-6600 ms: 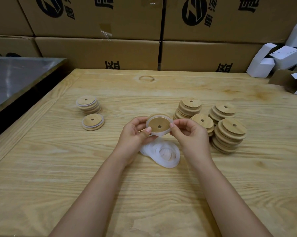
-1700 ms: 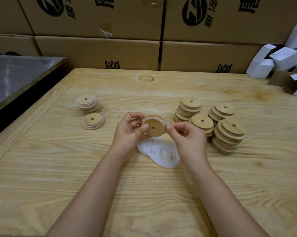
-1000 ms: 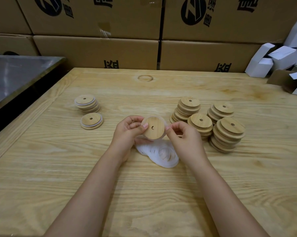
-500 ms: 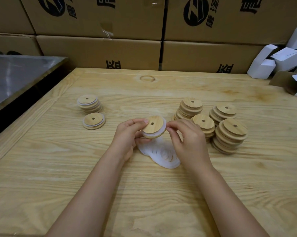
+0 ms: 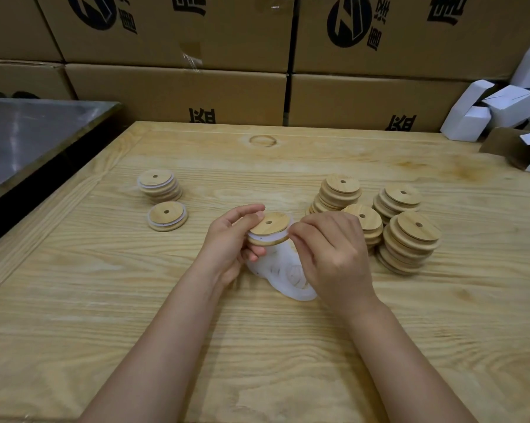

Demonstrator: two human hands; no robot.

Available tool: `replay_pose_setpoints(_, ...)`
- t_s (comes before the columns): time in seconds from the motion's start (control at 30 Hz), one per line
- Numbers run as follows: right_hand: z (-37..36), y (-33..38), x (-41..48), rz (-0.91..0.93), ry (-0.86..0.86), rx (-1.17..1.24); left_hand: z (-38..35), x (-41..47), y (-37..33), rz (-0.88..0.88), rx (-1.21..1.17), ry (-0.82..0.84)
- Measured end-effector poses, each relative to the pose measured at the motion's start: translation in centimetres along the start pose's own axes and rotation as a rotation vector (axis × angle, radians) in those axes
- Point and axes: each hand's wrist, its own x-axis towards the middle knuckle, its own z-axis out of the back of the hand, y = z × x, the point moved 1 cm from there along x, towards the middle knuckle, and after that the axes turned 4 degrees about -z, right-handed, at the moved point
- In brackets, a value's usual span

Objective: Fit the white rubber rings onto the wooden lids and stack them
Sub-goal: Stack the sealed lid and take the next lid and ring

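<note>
My left hand [image 5: 230, 239] gripped a wooden lid [image 5: 269, 228] from its left side, thumb over the top and fingers curled underneath, holding it tilted just above the table [image 5: 104, 300]. My right hand [image 5: 334, 251] had its fingers curled and pinched the white ring [image 5: 281, 238] at the lid's right rim. The ring showed as a pale band around the lid's lower edge. I could not tell whether it was seated all the way round.

Right below my hands lay a loose pile of white rings [image 5: 288, 279], partly hidden by my right hand. To the right stood four stacks of bare lids [image 5: 410, 239], close together, the nearest one just behind my right knuckles. Well off to the left sat a stack of ringed lids [image 5: 158, 184] and, just in front of it, a lower stack [image 5: 167, 219] with a white ring showing. Cardboard cartons [image 5: 178, 93] lined the table's far edge, with small white boxes [image 5: 486, 111] at the far right.
</note>
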Motion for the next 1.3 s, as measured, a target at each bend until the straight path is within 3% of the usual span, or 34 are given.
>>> replay_pose_setpoints(0.7,-0.3,-0.8,-0.1,0.042,0.095,0.015,-0.1,0.2,0.3,0.100,0.088,0.048)
replay_pose_setpoints(0.93,-0.5,1.4,0.1,0.209,0.112,0.003,-0.6,0.3,1.0,0.029,0.174,0.035)
replay_pose_setpoints(1.3,-0.7,2.2,0.1,0.088,0.150,0.000,-0.8,0.2,1.2,-0.091,0.118,-0.021)
